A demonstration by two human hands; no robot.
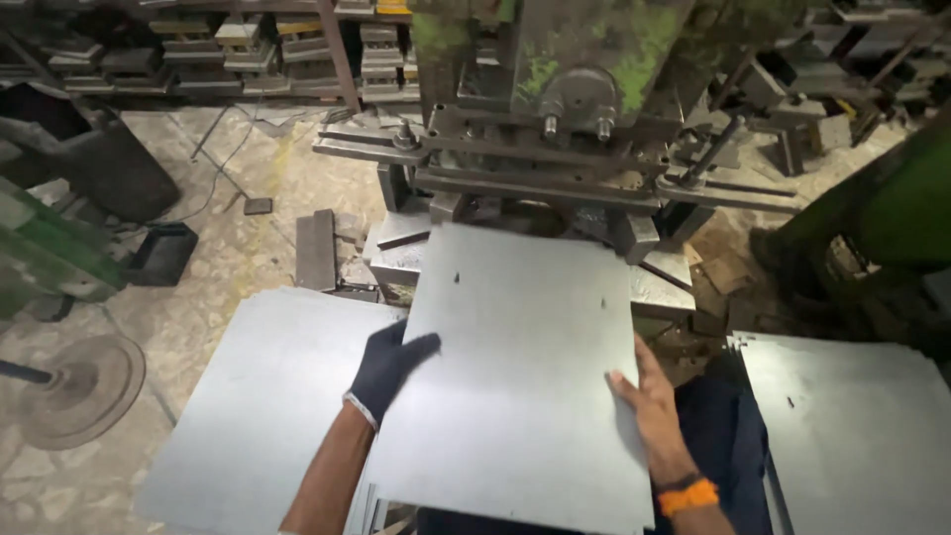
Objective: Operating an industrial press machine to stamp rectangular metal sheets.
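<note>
A grey metal sheet [520, 367] was held flat before the green press [555, 89], gripped at its left edge by the gloved left hand [388, 369] and steadied by the open right hand [646, 394] pressed on its right edge.

My gloved left hand [388, 369] presses on the left edge of a grey metal sheet [520, 367], and my bare right hand [646, 399] lies flat on its right edge. The sheet's far end reaches under the green-flecked press [555, 89]. More sheets lie stacked to the left [258, 416] and right [857, 426].
</note>
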